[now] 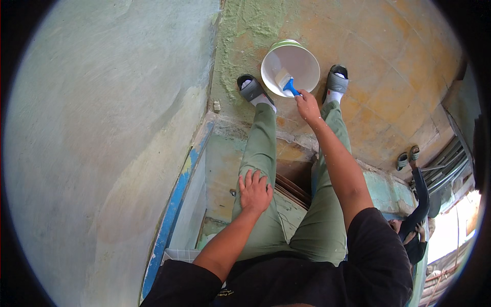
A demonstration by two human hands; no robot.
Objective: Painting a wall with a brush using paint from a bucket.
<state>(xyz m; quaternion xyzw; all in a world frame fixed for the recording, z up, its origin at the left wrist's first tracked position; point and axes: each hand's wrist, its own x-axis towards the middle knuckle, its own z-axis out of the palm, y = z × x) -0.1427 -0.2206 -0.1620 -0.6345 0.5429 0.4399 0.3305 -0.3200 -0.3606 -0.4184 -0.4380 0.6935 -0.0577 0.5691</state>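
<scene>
My right hand grips the blue handle of a wide paintbrush. The brush's pale bristles reach into a white bucket that stands on the floor between my feet. Whether the bristles touch the bucket's inner wall or any liquid, I cannot tell. My left hand rests on my left knee, fingers spread over the green trousers, holding nothing. Small white specks dot my right forearm.
A patchy pale wall rises on the left, with a blue-painted edge along it. Tiled floor with green residue lies ahead. At the right, another person sits near stacked metal bars.
</scene>
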